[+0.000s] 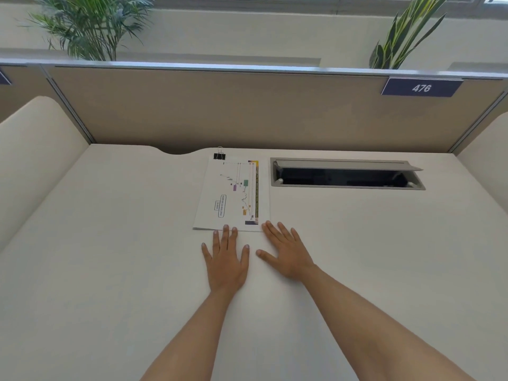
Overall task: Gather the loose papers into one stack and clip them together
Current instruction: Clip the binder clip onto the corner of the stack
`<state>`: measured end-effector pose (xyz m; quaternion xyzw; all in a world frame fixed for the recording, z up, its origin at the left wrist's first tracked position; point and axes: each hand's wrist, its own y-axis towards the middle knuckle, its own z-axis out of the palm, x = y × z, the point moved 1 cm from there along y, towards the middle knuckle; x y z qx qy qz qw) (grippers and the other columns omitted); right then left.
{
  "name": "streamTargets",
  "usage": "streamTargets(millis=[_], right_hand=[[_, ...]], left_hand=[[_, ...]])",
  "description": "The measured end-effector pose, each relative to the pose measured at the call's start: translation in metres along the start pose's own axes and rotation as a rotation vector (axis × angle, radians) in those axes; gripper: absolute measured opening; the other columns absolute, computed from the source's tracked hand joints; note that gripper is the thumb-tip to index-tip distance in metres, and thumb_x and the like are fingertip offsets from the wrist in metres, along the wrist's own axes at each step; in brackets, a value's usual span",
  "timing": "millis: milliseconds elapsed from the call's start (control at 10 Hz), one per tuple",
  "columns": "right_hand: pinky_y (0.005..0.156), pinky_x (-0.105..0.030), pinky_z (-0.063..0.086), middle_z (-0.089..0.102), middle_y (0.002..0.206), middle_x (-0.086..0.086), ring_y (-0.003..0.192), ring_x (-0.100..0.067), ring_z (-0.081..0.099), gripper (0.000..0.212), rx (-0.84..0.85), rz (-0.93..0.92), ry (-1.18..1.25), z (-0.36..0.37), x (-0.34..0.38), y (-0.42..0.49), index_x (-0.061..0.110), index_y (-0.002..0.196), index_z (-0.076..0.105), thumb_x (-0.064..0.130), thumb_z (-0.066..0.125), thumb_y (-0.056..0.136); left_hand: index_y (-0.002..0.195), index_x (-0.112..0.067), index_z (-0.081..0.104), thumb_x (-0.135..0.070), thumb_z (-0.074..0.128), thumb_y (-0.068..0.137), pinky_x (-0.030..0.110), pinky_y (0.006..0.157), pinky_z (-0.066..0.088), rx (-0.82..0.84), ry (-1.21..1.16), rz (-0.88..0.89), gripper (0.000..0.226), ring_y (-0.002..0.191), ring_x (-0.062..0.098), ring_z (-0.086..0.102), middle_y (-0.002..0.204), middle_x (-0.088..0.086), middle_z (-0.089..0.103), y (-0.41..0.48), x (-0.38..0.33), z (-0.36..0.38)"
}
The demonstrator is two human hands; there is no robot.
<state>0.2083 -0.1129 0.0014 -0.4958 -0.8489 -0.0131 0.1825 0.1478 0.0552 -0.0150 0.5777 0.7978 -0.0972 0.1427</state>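
A stack of white papers (225,196) with a printed chart on the top sheet lies on the white desk (110,257), near its far middle. A black binder clip (219,156) grips the stack's far left corner. My left hand (226,259) rests flat on the desk just in front of the stack, its fingertips touching the near edge. My right hand (286,253) lies flat beside it, fingers spread, with the fingertips at the stack's near right corner. Both hands hold nothing.
An open cable tray (346,176) with a grey lid is set into the desk right of the papers. A beige partition (247,111) with a "476" label (421,88) closes the far side. Plants (90,28) stand behind it. Curved white side panels flank the desk.
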Motion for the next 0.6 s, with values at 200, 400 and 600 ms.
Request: streamTargets(millis=[200, 400, 600], right_hand=[[0.12, -0.041, -0.005, -0.008, 0.158, 0.019, 0.146, -0.009, -0.011, 0.077, -0.009, 0.022, -0.023, -0.001, -0.003, 0.009, 0.036, 0.149, -0.007, 0.073, 0.018, 0.086], [0.119, -0.042, -0.005, -0.009, 0.158, 0.018, 0.146, -0.011, -0.012, 0.077, -0.007, 0.025, -0.042, 0.001, -0.002, 0.009, 0.035, 0.15, -0.008, 0.072, 0.017, 0.087], [0.119, -0.041, -0.007, -0.019, 0.156, 0.016, 0.146, -0.017, -0.017, 0.073, -0.012, 0.007, -0.047, 0.001, 0.001, -0.003, 0.031, 0.148, -0.017, 0.066, 0.009, 0.089]], left_hand=[[0.151, -0.028, 0.011, -0.058, 0.004, 0.086, 0.054, 0.115, -0.004, 0.027, 0.028, -0.002, 0.072, 0.148, 0.019, 0.0, 0.16, -0.008, 0.005, 0.01, -0.002, 0.001], [0.151, -0.029, 0.01, -0.058, 0.005, 0.087, 0.055, 0.115, -0.005, 0.044, 0.018, 0.003, 0.071, 0.148, 0.019, -0.001, 0.16, -0.007, 0.004, 0.01, -0.002, 0.0], [0.151, -0.032, -0.001, -0.052, 0.019, 0.092, 0.054, 0.116, -0.001, -0.029, -0.046, 0.01, 0.065, 0.148, 0.021, 0.001, 0.16, -0.006, 0.0, 0.004, -0.004, -0.002]])
